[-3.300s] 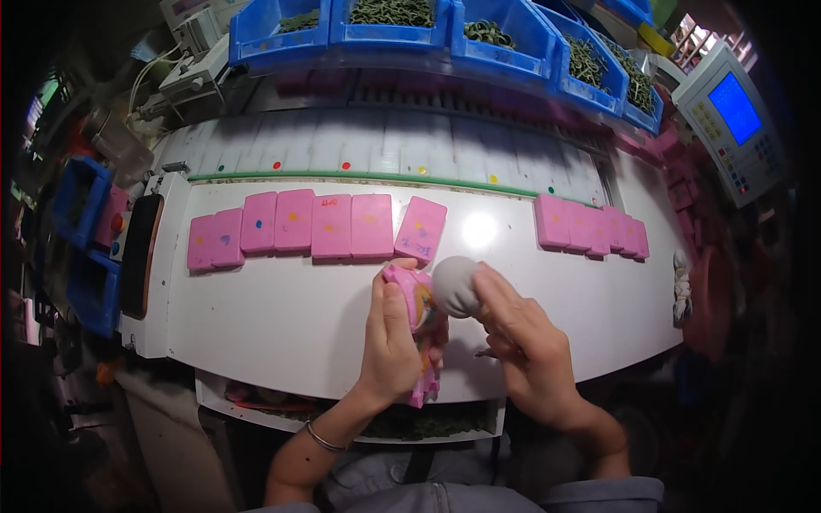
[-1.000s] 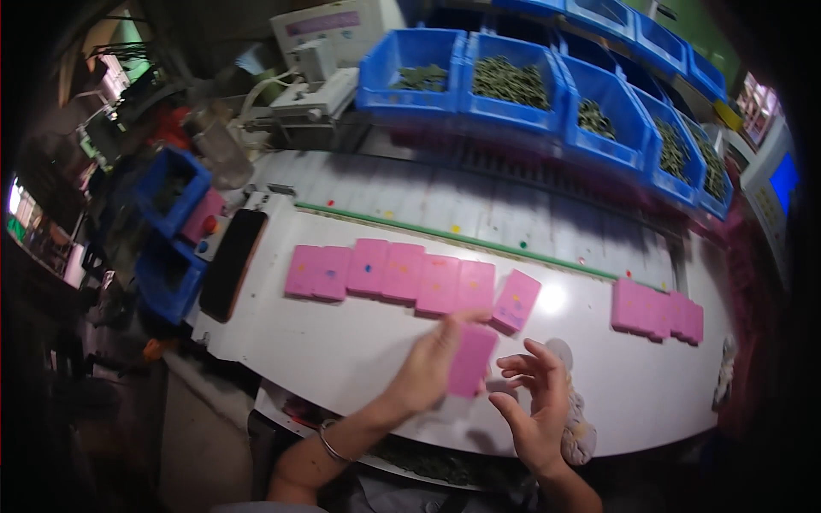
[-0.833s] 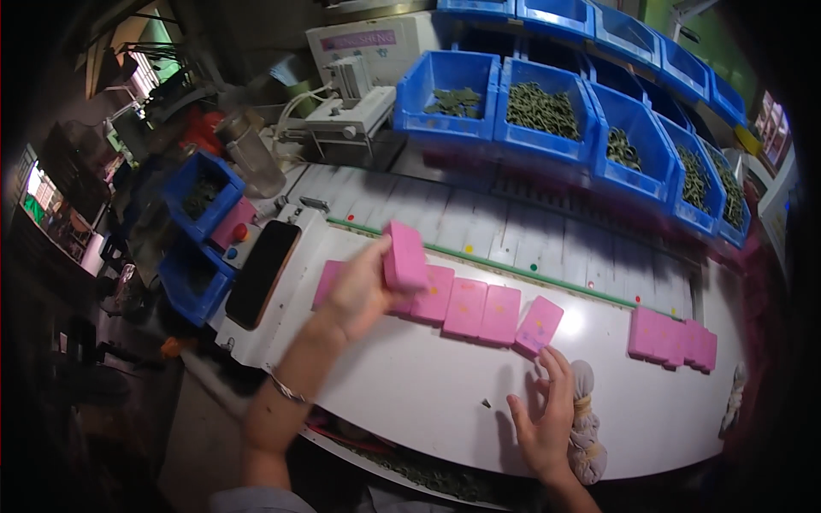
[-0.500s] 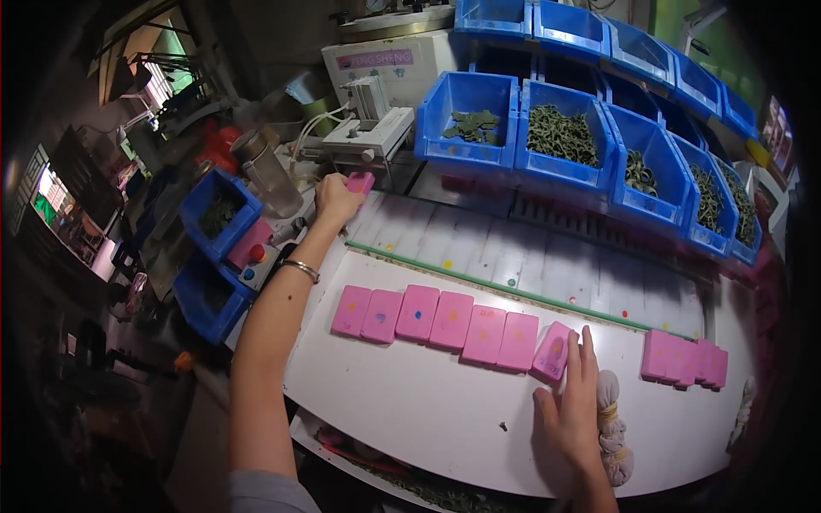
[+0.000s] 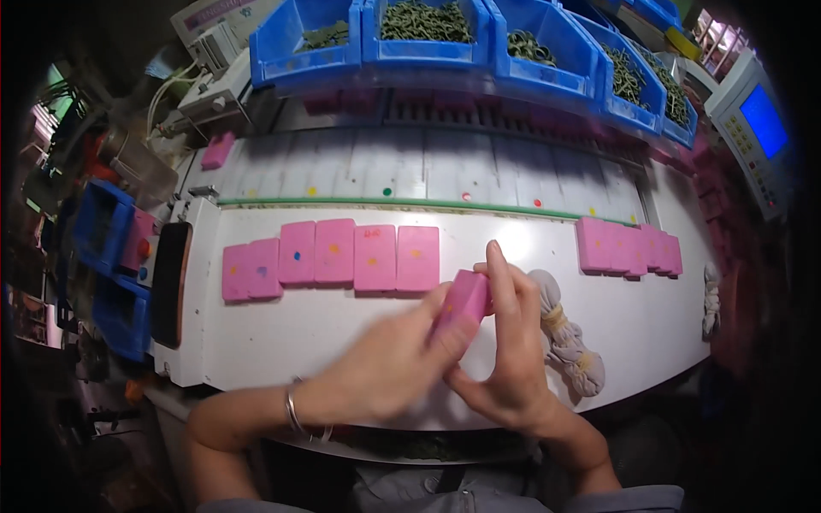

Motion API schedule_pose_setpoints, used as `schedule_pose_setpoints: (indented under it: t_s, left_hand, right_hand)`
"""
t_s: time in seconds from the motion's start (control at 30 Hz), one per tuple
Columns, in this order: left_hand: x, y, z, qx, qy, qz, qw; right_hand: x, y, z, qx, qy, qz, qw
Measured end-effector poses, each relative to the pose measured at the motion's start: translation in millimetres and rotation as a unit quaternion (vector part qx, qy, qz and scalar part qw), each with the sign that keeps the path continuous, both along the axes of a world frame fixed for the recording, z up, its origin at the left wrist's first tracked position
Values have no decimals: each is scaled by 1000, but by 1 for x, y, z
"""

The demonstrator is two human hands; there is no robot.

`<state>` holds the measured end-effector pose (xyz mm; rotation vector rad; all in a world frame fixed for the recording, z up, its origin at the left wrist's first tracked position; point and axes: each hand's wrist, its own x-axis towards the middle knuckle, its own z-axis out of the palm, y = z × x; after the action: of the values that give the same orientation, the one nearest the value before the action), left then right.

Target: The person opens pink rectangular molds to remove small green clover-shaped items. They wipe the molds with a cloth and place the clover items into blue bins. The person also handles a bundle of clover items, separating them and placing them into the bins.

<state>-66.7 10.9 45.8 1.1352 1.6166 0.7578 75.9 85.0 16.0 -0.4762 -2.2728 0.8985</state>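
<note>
My left hand (image 5: 376,363), a metal bangle on its wrist and slightly blurred, is closed around a pink rectangular block (image 5: 463,299) with a small yellow mark. The block is tilted above the white tabletop. On its right side is my right hand (image 5: 510,359), fingers stretched upward and thumb spread apart; a fingertip touches the block's upper edge. Left of the hands, several similar pink blocks (image 5: 334,252) lie in a row, most with a coloured dot. A grey cloth bundle (image 5: 571,338), tied with yellow bands, lies just right of my right hand.
Several pink blocks (image 5: 611,248) stand together at the right. One pink block (image 5: 219,150) sits at the far left. Blue bins (image 5: 428,51) with green pieces hang over the back. A phone (image 5: 172,282) lies at the left edge; a control panel (image 5: 757,128) stands far right.
My left hand has come back from the far left block, leaving it there, and has taken hold of the block by my right hand. That block is lifted. The view has shifted right.
</note>
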Motion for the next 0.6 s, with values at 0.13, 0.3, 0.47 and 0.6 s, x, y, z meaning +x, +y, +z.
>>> schedule_pose_setpoints:
  t_s: [0.13, 0.3, 0.47, 0.6]
  left_hand:
    - [38, -14, -25, -5, -285, 85, 955]
    - [59, -16, -34, 51, -421, 276, 863]
    - [54, -14, -52, 98, -481, 289, 822]
    - [56, -29, -46, 115, -369, 195, 901]
  right_hand:
    - [15, -17, 5, 45, 14, -27, 998]
    - [22, -31, -6, 191, 21, -155, 969]
    - [50, -46, -21, 134, 55, 114, 983]
    - [42, -32, 3, -118, 57, -10, 991]
